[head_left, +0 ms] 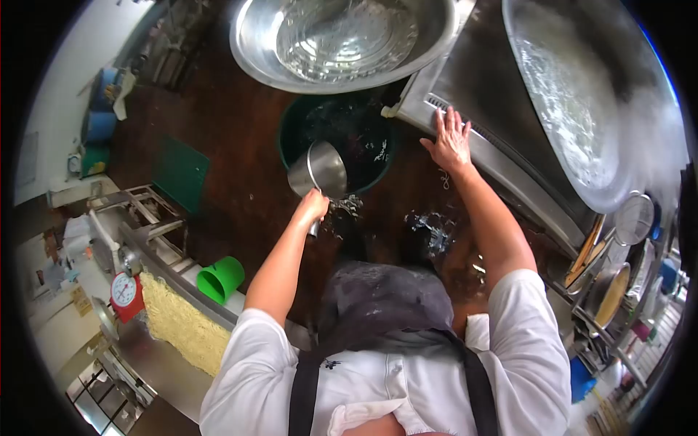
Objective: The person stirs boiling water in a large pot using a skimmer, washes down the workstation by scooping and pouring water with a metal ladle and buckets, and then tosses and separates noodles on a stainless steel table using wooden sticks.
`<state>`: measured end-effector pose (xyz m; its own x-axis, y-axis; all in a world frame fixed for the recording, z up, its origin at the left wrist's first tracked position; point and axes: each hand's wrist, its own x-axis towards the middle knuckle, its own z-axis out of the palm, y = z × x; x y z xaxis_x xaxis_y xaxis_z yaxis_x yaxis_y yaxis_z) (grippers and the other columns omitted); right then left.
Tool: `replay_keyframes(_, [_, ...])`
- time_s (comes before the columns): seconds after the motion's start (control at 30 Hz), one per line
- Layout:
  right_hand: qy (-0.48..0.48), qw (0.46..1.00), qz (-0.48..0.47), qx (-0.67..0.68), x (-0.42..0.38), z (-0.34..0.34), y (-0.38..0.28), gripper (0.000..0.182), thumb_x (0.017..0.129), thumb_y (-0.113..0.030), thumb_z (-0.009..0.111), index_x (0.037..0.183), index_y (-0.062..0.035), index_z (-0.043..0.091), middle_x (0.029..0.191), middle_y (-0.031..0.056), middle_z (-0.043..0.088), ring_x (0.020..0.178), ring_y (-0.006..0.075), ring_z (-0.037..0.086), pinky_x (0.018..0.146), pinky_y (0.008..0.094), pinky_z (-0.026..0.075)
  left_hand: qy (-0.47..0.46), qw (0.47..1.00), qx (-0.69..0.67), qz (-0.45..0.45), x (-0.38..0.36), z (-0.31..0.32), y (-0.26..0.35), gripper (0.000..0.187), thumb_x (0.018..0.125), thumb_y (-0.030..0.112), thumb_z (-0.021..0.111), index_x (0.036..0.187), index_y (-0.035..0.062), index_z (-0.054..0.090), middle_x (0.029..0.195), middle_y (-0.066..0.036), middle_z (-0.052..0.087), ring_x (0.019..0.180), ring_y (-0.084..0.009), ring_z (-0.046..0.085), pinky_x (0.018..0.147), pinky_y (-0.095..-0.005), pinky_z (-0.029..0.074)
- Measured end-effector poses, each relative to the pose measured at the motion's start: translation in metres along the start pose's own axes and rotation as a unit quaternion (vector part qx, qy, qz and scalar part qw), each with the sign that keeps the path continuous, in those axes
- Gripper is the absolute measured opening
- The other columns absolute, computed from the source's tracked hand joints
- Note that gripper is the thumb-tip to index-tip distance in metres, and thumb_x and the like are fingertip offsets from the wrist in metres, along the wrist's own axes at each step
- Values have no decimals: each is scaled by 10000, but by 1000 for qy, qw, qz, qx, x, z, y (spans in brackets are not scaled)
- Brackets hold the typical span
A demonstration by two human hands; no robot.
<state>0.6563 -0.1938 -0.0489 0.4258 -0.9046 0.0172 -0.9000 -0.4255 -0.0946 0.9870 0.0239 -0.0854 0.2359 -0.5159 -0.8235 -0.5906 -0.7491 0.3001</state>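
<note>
My left hand (314, 206) is closed around the handle of a metal dipper (329, 168). The dipper is tilted over the near left rim of a dark green tub (289, 120) on the floor; its contents cannot be made out. My right hand (452, 144) has its fingers spread over the front edge of a metal stove (469, 87) and holds nothing. Above the tub in view is a wide metal basin (251, 51) of clear liquid. On the stove, a large pan (534, 102) of bubbling liquid gives off steam.
The brown floor (233, 109) looks wet, with shiny puddles near my feet. To the left, a counter (163, 370) carries a yellowish slab (182, 320), a red scale (125, 294) and a green cup (220, 280). A strainer (632, 219) and pans crowd the right side.
</note>
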Motion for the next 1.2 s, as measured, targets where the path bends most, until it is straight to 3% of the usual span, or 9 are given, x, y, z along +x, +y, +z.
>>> replay_keyframes(0.1, [-27, 999, 10, -32, 38, 2, -17, 981, 766, -541, 756, 1500, -40, 342, 1308, 204, 523, 1211, 361, 502, 1009, 514, 393, 3, 996, 77, -36, 129, 16, -26, 368, 873, 55, 519, 1209, -80, 586, 1189, -323, 632, 1149, -406, 629, 945, -479, 533])
replay_keyframes(0.23, [23, 998, -19, -51, 45, 19, -16, 970, 722, -528, 791, 1458, -33, 398, 1218, 185, 557, 1112, 358, 541, 954, 475, 422, 57, 989, 78, -109, 207, 30, -6, 451, 853, 20, 590, 1302, -1, 546, 1321, -241, 595, 1211, -381, 601, 977, -476, 521])
replay_keyframes(0.27, [21, 998, -18, -53, 51, 21, -16, 974, 714, -525, 796, 1456, -34, 400, 1223, 184, 555, 1114, 358, 541, 960, 478, 420, 4, 988, 74, -134, 229, 33, -2, 448, 914, 105, 565, 1350, 32, 494, 1405, -198, 530, 1243, -375, 580, 1003, -459, 509])
replay_keyframes(0.4, [12, 999, -9, -47, 53, 25, -16, 993, 679, -508, 823, 1448, -39, 404, 1238, 178, 549, 1124, 359, 538, 984, 488, 412, 55, 993, 93, -51, 282, 71, -6, 403, 989, 298, 434, 1280, 34, 522, 1297, -224, 612, 1225, -395, 588, 989, -519, 498])
replay_keyframes(0.53, [14, 999, -10, -31, 56, 30, -11, 1014, 642, -488, 848, 1440, -46, 406, 1241, 172, 549, 1132, 349, 538, 998, 498, 406, 33, 989, 143, -4, 324, 104, -4, 362, 959, 302, 506, 1234, 82, 592, 1211, -212, 660, 1126, -393, 648, 969, -535, 510])
replay_keyframes(0.73, [35, 999, -24, -26, 55, 36, -4, 993, 626, -482, 844, 1420, -49, 433, 1209, 146, 562, 1099, 320, 553, 969, 476, 417, 4, 955, 212, 205, 394, 126, -23, 362, 844, 202, 603, 1176, 66, 644, 1149, -239, 672, 1093, -417, 643, 958, -517, 510])
replay_keyframes(0.97, [20, 1000, -13, -6, 52, 32, -4, 1031, 605, -447, 870, 1436, -41, 415, 1242, 163, 546, 1116, 345, 546, 1000, 486, 410, -113, 952, 166, 231, 336, 63, -46, 434, 749, 124, 636, 1175, 41, 639, 1163, -275, 647, 1101, -436, 614, 943, -502, 509])
replay_keyframes(1.07, [16, 1000, -3, 9, 54, 24, -6, 1016, 608, -441, 865, 1432, -41, 424, 1256, 161, 539, 1131, 347, 537, 1005, 489, 406, -101, 944, 97, 299, 313, 40, -74, 395, 735, 114, 644, 1121, 30, 648, 1085, -275, 665, 1070, -443, 612, 912, -503, 511])
replay_keyframes(1.2, [25, 1000, -6, 17, 51, 13, -7, 972, 645, -464, 840, 1421, -34, 441, 1249, 171, 534, 1143, 355, 528, 1012, 491, 404, -59, 959, 42, 275, 210, -27, -40, 342, 736, 115, 624, 1060, 10, 649, 1003, -277, 668, 1001, -472, 611, 832, -493, 524])
